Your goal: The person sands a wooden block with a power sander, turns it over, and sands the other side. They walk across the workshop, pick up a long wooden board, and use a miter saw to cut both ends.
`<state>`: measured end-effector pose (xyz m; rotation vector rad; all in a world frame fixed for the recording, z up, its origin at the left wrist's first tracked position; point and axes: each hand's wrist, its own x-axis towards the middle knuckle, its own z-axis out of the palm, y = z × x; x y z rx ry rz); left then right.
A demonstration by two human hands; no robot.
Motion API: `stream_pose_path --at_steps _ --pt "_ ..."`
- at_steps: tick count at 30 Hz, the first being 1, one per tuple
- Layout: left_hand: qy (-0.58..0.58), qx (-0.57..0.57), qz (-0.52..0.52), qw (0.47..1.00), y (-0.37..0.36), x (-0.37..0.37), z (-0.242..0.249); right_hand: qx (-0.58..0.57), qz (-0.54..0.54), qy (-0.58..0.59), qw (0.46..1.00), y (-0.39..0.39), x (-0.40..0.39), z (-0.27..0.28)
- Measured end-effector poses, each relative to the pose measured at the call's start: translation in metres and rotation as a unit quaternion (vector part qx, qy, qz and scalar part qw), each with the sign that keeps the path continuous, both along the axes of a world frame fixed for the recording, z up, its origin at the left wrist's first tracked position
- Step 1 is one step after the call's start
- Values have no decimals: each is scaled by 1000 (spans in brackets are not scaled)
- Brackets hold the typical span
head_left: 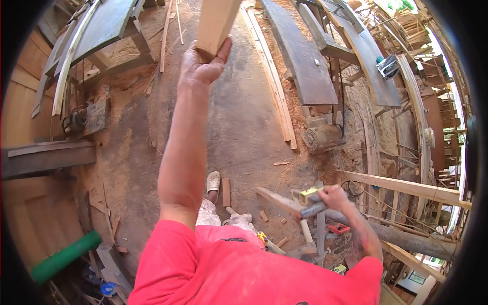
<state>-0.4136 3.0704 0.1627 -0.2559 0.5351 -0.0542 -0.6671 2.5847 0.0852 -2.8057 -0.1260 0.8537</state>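
Observation:
My left hand (206, 63) is raised ahead of me, wrapped from below around the near end of a pale squared timber (218, 25) that runs out of view at the top. Lower down at the right, my right hand (333, 197) is closed in a fist, slightly blurred. Just beside its fingers are a yellow-green item (311, 192) and a grey cylindrical piece (313, 210); which of these the hand grips, I cannot make out. A wooden board (278, 200) slants out under them.
Long timber strips (269, 76) lie on the sawdust-covered floor. Machine tables (305, 61) stand right, with a motor (323, 137) below, and another table (104, 25) stands left. A power tool (388, 66) sits far right. Offcuts (226, 192) lie near my feet; a green tube (66, 257) is lower left.

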Motion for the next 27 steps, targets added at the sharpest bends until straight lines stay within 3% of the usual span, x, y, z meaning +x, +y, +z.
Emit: stream_pose_path --at_steps 4,8,10,14,16,18,20,22,24,26,27 --pt "-43 -5 -17 999 -4 7 -10 57 5 -44 997 16 69 -6" --pt "-52 29 -23 998 -10 10 -9 42 2 -26 999 37 101 4" --pt "-47 47 -26 997 -20 3 -8 49 12 -59 997 31 93 -5" --pt "-42 -38 -55 997 -19 17 -19 39 1 -123 992 42 79 3" --pt "-76 -62 -89 991 -18 23 -30 24 -21 -81 996 44 65 15" --pt "-48 -72 -74 993 -26 17 -27 133 104 -205 964 32 54 -2" --pt "-36 -36 -58 997 -29 11 -31 114 86 -185 972 27 44 -11" --pt "-40 -61 -94 993 -19 5 -34 107 53 -264 957 24 25 -19" --pt "-33 -88 -74 993 -19 -8 -26 75 34 -267 960 32 1 -16" --pt "-47 -82 -60 994 -16 -10 -25 -15 -94 -529 843 57 -31 -28" --pt "-40 -85 -58 994 -9 -7 -25 29 -202 -541 816 62 -57 -46"
